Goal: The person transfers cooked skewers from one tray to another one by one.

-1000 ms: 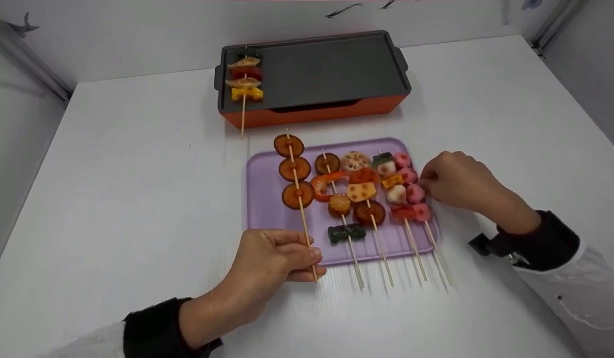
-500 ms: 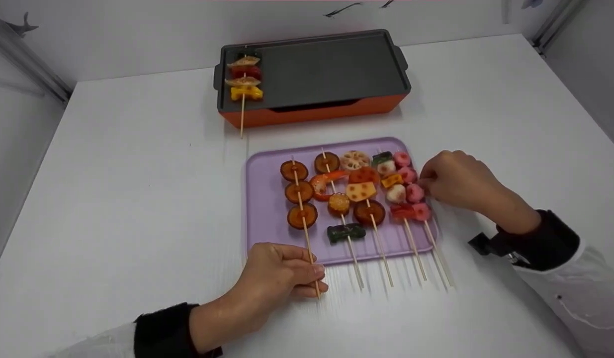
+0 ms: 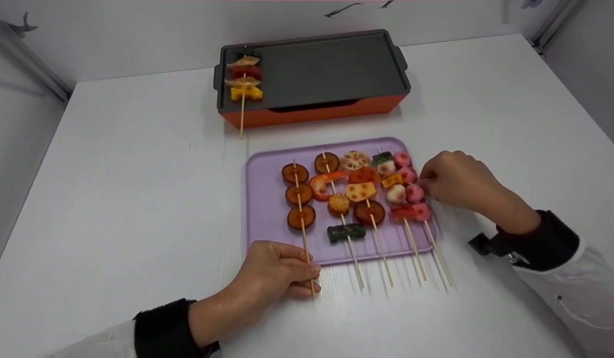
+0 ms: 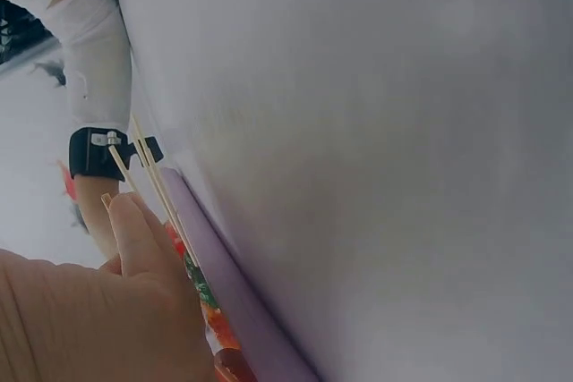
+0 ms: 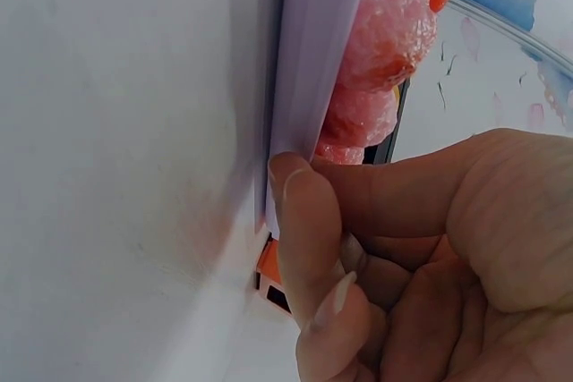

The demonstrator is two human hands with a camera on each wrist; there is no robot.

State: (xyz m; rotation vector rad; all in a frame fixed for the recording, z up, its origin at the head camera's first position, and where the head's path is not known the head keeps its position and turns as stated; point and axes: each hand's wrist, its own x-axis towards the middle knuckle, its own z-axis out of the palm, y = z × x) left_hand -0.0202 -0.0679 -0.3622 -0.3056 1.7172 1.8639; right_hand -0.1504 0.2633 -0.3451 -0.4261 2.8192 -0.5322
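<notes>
My left hand (image 3: 269, 273) pinches the lower stick of a skewer (image 3: 299, 194) with three round brown slices. The slices lie over the left part of the purple tray (image 3: 263, 223), and the stick crosses its front rim. In the left wrist view, the thumb and the stick's end (image 4: 106, 200) show, while the slices are hidden. My right hand (image 3: 458, 180) pinches the tray's right rim between thumb and forefinger, beside a skewer of pink balls (image 3: 414, 193). The right wrist view shows the fingertips (image 5: 304, 194) at the tray's edge, just beyond the pink balls.
Several other skewers, one with a green pepper piece (image 3: 346, 232), lie on the tray with sticks overhanging the front. Behind it stands an orange grill (image 3: 316, 117) with a dark plate (image 3: 321, 69). A mixed skewer (image 3: 245, 82) lies at the plate's left end.
My left hand has brought the brown-slice skewer down and toward me, from higher over the tray's back rim to among the tray's skewers. The right hand stays at the rim.
</notes>
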